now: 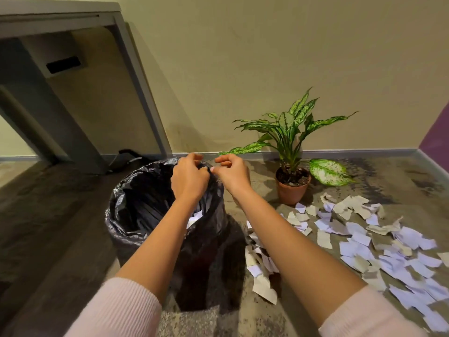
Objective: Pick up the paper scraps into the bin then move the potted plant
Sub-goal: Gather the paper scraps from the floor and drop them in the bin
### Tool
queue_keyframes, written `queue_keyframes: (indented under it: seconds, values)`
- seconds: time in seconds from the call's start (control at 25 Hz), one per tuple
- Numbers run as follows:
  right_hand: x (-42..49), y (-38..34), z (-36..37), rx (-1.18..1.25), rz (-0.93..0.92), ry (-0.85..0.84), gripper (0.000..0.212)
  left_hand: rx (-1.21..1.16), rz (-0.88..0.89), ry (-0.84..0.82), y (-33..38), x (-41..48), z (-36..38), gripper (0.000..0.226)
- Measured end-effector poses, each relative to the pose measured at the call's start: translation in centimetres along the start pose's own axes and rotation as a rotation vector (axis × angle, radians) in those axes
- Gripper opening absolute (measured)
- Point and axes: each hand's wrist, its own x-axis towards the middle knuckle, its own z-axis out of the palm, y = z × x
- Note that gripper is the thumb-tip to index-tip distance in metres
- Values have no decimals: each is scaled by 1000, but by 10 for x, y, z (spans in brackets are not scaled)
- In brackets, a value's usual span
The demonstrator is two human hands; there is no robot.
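Note:
A bin (136, 234) lined with a black plastic bag stands on the floor in front of me, with a few white scraps (194, 218) inside. My left hand (189, 177) grips the bag's edge at the far rim, fingers curled. My right hand (232, 172) pinches the same edge just to the right. Several white and beige paper scraps (364, 244) lie scattered on the floor to the right of the bin. A potted plant (292, 186) in a terracotta pot stands beyond them near the wall.
A grey desk frame (136, 69) leans into view at the left, with a dark cable (126, 154) on the floor by its foot. A beige wall with a grey skirting board (364, 152) runs behind everything. A purple wall (437, 135) closes the right side.

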Motion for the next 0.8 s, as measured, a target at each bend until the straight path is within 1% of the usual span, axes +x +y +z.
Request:
queue_keyframes:
  seconds: [0.08, 0.16, 0.24, 0.32, 0.4, 0.52, 0.6, 0.72, 0.8]
  values:
    - [1, 6, -34, -33, -32, 70, 14, -33, 145, 9, 33, -14, 17, 27]
    - [-1, 16, -75, -97, -39, 135, 12, -48, 263, -28, 60, -34, 43, 27]
    - [-5, 37, -117, -175, 9, 194, 15, -64, 319, -121, 81, -62, 79, 29]
    - [-15, 64, -158, -283, 97, 213, 17, -83, 302, -237, 96, -95, 116, 27]
    - [-28, 97, -200, -368, 196, 198, 14, -75, 281, -380, 104, -132, 153, 24]
    - [-55, 152, -261, -454, 334, 190, 10, -38, 328, -599, 105, -187, 204, 24]
    - [-74, 188, -297, -568, 439, 163, 18, -8, 349, -716, 105, -223, 232, 24]
    - [-106, 228, -340, -727, 573, 78, 20, -8, 329, -908, 106, -273, 265, 27]
    - [-128, 248, -361, -826, 670, -29, 12, 15, 350, -1024, 108, -306, 281, 28]
